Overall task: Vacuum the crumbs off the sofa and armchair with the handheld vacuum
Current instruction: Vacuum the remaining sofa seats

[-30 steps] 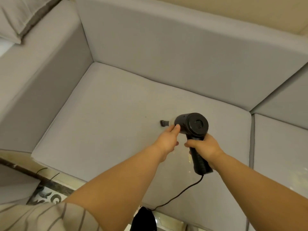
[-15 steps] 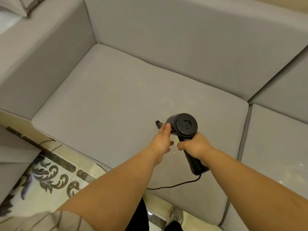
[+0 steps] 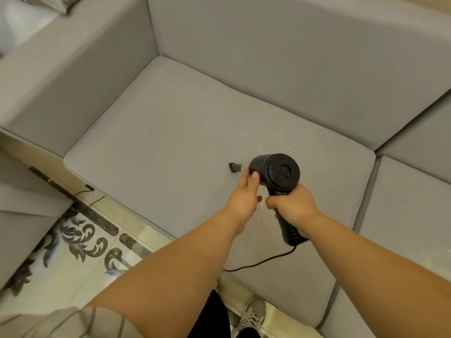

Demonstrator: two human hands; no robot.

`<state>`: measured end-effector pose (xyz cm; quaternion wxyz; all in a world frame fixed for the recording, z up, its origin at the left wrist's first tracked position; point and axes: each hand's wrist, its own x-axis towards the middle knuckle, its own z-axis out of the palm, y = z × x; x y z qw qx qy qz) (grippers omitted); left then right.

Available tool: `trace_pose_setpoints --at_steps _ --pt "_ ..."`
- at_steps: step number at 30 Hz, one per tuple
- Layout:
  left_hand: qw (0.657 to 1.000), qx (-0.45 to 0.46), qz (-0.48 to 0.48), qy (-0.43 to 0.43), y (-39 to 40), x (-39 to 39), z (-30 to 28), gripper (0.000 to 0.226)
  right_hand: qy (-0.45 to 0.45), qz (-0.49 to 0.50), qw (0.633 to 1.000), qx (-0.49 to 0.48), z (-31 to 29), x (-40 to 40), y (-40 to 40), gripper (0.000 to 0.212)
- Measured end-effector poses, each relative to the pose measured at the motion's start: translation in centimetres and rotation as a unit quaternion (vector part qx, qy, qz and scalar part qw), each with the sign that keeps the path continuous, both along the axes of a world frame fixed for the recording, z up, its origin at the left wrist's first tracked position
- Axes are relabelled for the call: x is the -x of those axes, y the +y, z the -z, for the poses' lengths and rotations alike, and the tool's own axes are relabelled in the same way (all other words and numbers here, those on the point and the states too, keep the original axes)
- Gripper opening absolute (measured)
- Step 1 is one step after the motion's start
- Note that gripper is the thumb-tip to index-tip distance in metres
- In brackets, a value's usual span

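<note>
Right of the frame's centre, I hold the black handheld vacuum point(image 3: 277, 175), a hard plastic barrel with a pistol grip, over the grey fabric seat cushion point(image 3: 170, 142) of the sofa. My right hand point(image 3: 291, 207) is wrapped tight round the grip just under the barrel, fingers curled fully about it. My left hand point(image 3: 244, 200) lies with fairly straight fingers along the barrel's left side, thumb up against it, steadying rather than gripping. The small black nozzle point(image 3: 233, 167) pokes out to the left and seems to touch the cushion, though I cannot tell for certain.

I judge the vacuum to be rigid and of moderate weight, front-heavy where the motor sits, so the grip is the right place to carry it and the barrel the place to guide it. Its smooth shell could slip under a flat palm; I should keep pressure light. The thin black cord point(image 3: 263, 261) trails from the grip's base toward the bottom of the frame over the cushion's front edge and may drag or snag. The cushion looks soft, so the nozzle will sink if pushed. Pale crumbs point(image 3: 260, 204) lie between my wrists, and a few more point(image 3: 260, 144) just above the barrel.
</note>
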<state>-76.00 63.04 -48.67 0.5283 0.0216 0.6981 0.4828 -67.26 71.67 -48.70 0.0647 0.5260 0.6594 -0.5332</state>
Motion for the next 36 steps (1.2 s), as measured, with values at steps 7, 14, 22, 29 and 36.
trace_pose_setpoints --at_steps 7,14,22,29,36 --pt "0.999 0.036 0.008 -0.002 0.3 3.4 2.6 0.056 -0.026 -0.015 0.999 0.021 2.1 3.1 -0.2 0.032" --pt "0.998 0.057 0.008 -0.035 -0.9 2.3 1.3 0.054 -0.077 -0.046 0.996 0.027 -0.4 2.2 -0.8 0.021" --pt "1.000 0.016 0.011 -0.022 -0.2 4.9 0.5 0.055 -0.050 -0.015 0.999 -0.005 -1.3 4.4 -0.1 0.019" --pt "0.999 0.043 0.026 0.006 0.7 8.8 2.3 0.056 -0.033 -0.002 0.999 0.007 1.1 8.0 -0.2 0.022" --pt "0.998 0.057 0.011 -0.033 -1.3 6.1 2.5 0.058 -0.087 -0.052 0.995 -0.002 0.3 5.7 -1.7 0.019"
